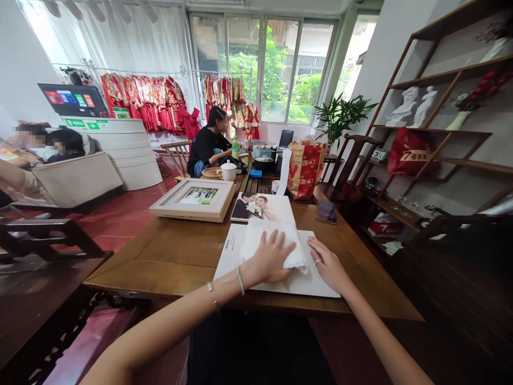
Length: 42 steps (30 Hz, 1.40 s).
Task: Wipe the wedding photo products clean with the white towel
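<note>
My left hand [271, 260] lies spread on a folded white cloth [251, 235], pressing it flat with no grip around it. Under the cloth is a white rectangular panel [229, 270], with small dark print near its left edge. On the panel's right side rests my right hand [329, 268], fingers stretched out and a ring on one of them. Just beyond, the cloth's far edge meets a photo album or panel [276, 206] with a wedding couple on it. Part of the white panel is hidden by my hands and the cloth.
Stacked light wooden picture frames [192, 199] lie at the left of the wooden table [168, 262]. A dark small item [326, 212] sits at the right. Behind are a red-and-tan paper bag [304, 174], a white lidded cup [227, 171] and a seated person [206, 144].
</note>
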Motion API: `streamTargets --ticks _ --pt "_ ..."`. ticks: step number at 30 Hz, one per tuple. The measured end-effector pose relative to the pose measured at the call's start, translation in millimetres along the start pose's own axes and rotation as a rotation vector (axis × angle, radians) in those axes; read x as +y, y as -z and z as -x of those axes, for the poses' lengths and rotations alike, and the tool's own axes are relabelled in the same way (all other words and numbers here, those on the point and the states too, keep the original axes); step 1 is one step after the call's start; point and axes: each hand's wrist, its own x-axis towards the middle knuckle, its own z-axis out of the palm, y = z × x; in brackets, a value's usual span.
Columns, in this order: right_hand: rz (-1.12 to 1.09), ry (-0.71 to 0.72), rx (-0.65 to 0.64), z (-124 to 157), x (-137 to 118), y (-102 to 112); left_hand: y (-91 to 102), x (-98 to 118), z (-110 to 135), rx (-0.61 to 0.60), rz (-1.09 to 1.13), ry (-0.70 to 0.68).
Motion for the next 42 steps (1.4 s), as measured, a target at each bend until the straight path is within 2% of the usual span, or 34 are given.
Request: streamTargets --ticks 4,7,10,16,19,22,29,33,37,42 --pt "-0.018 -0.014 0.005 0.4 3.5 -1.2 -9.0 -5.4 -25.2 -0.002 -0.003 0.037" --pt "-0.028 -0.010 0.013 0.6 4.5 -1.4 -10.4 -1.5 -30.1 -0.001 -0.008 0.056" --pt "-0.033 0.003 0.015 -0.3 3.9 -1.3 -7.2 11.9 -19.9 0.010 -0.020 0.064" --pt "-0.047 0.005 0.011 -5.5 3.5 -0.6 7.6 53.8 19.5 0.001 0.003 -0.008" --pt "-0.074 0.012 0.010 -7.1 4.8 -0.2 13.4 63.1 26.3 -0.033 0.014 -0.017" --pt "-0.115 -0.013 0.026 -6.5 4.4 0.6 13.4 58.3 17.2 -0.033 0.017 -0.003" --pt "-0.258 -0.098 0.022 -1.5 1.1 4.4 -2.6 30.5 -34.8 -0.017 -0.004 0.074" --pt "-0.274 -0.146 0.055 -0.9 1.2 3.6 -11.0 23.4 -51.0 -0.005 -0.009 0.101" --pt "-0.314 -0.145 0.037 -1.5 4.3 -0.3 -13.3 29.8 -41.5 0.003 -0.012 0.113" --pt "-0.284 -0.167 0.073 -5.8 6.7 -5.0 -5.2 55.6 -5.2 -0.017 0.015 0.093"
